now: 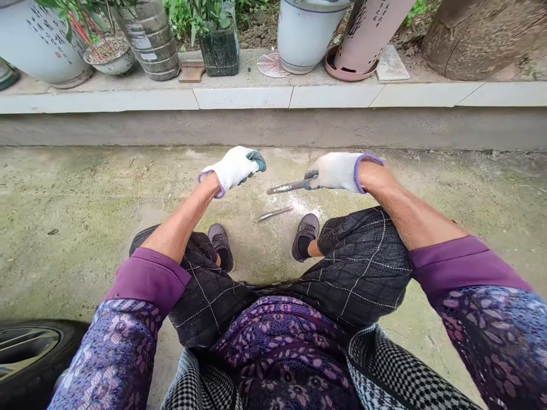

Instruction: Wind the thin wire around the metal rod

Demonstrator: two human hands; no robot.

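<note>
I sit with my knees apart over a concrete floor. My right hand, in a white glove with a purple cuff, is closed round the handle of a metal blade-like tool that points left. My left hand, gloved the same way with dark green fingertips, is curled shut in front of my left knee; what it holds, if anything, is hidden. A second thin metal piece lies on the ground between my shoes.
A raised tiled ledge runs across the back with several pots, a dark planter and a white drain cover. A car tyre shows at the lower left. Bare concrete lies to both sides.
</note>
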